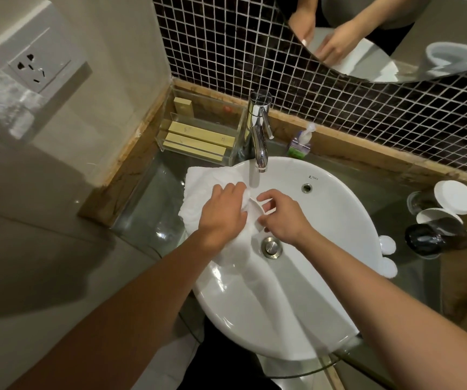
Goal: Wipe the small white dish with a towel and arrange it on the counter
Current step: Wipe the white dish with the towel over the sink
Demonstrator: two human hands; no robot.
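Small white dish [258, 212], glossy and tilted, pinched in the right hand [283, 218] grip; left hand [224, 212] presses bunched white towel [201, 187] against it.

The towel [198, 184] drapes over the basin's [325, 220] left rim, below the faucet [259, 130].

White dish [257, 211], seemingly tilted, against towel [207, 184]

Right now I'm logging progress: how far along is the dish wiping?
Wiping is underway: the left hand presses the towel against the small white dish, held by the right hand over the sink. Placing it on the counter remains.
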